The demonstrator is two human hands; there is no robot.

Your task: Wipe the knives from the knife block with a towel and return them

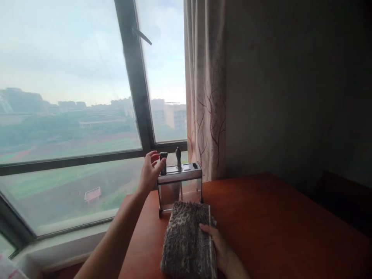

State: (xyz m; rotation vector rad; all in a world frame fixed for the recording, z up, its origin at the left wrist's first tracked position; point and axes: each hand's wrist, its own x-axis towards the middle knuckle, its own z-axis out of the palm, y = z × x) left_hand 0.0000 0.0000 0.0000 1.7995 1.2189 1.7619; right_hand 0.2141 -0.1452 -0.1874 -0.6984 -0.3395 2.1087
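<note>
A knife stand (180, 176) with a metal top and see-through sides is upright on the table. My left hand (151, 170) is at its left end, with curved fingers and thumb around a black knife handle (163, 166) that rises from the top. To the right of it a dark rounded handle (178, 157) sticks up, its lower part dimly seen through the side. My right hand (219, 244) grips the right edge of a thick, grey, shaggy cloth-like pad (187, 240), thumb on top and other fingers hidden beneath. The pad is in front of the stand and covers its lower front.
The reddish-brown wooden table (261, 217) extends to the right. A large window (72, 97) with a dark frame and a pale sill (66, 248) lies to the left. A light curtain (206, 89) with a branch pattern hangs behind the stand, beside a dark wall (285, 85).
</note>
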